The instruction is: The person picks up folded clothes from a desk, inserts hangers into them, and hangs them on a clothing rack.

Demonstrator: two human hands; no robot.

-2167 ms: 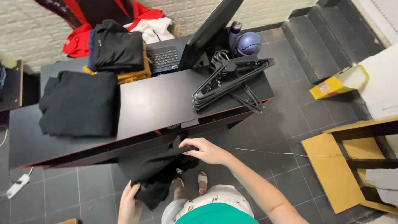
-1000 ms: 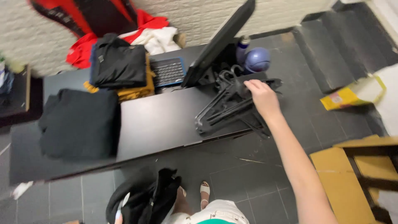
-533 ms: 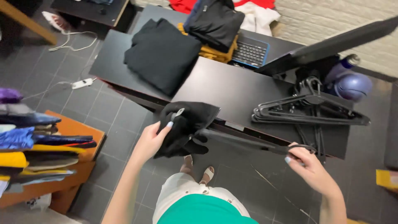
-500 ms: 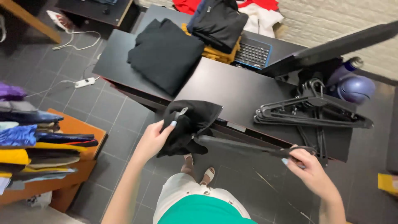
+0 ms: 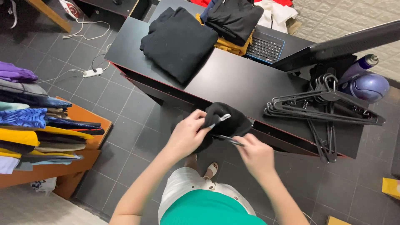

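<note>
At far left a shelf (image 5: 62,166) carries folded clothes (image 5: 29,125) in purple, blue and yellow, and a power strip (image 5: 92,73) lies on the tiled floor near the desk's left corner. On the desk (image 5: 250,87) toward its left end sits a folded black garment (image 5: 179,41), with a keyboard (image 5: 264,48) at the far edge. Just off the near edge, the left hand (image 5: 187,135) has its fingers clamped on a bunched black cloth (image 5: 227,121), which hangs partly below the desk line. Beside it the right hand (image 5: 256,154) pinches a thin dark hanger (image 5: 227,138) at the cloth's lower side, fingers closed on it. The cloth looks soft, light and limp, apt to slump, so it is best gripped at a seam or the neck; the hanger seems stiff, slim and light, best held at its bar or hook. Toward the right end lies a pile of hangers (image 5: 325,110), with a purple helmet (image 5: 368,85) beyond it
</note>
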